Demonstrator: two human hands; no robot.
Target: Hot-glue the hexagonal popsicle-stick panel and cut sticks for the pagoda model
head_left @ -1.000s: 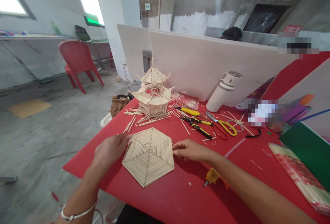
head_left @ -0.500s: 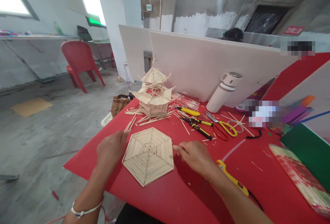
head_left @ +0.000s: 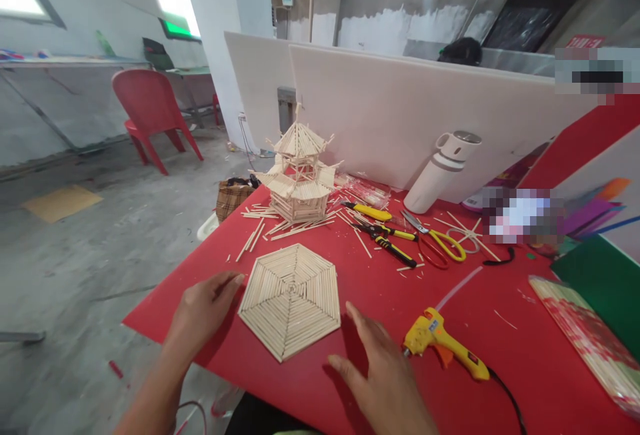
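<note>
A flat hexagonal panel of thin wooden sticks (head_left: 290, 305), laid in rings around its centre, rests on the red tabletop (head_left: 280, 391). Just off its left edge is my left hand (head_left: 207, 305), fingers loosely bent and nothing seen in them. My right hand (head_left: 383, 368) hovers by the lower right edge, thumb and fingers spread, holding nothing. Behind the panel stands a small pagoda model (head_left: 300, 178) built of similar sticks, with loose sticks (head_left: 251, 238) around its base. A yellow glue gun (head_left: 445, 345) lies right of my right hand, a clear glue stick jutting from its back.
Pliers (head_left: 387, 245), a yellow utility knife (head_left: 370, 211) and scissors (head_left: 440, 238) lie behind the panel to the right. A white thermos (head_left: 440, 175) stands before white boards (head_left: 370, 108). A bagged bundle of sticks (head_left: 585, 341) lies far right. Part of another person's head (head_left: 463, 51) shows behind the boards.
Both hands have drawn back toward me, away from the panel's sides. My right hand has opened, thumb and fingers now spread, and its arm no longer covers the glue gun.
</note>
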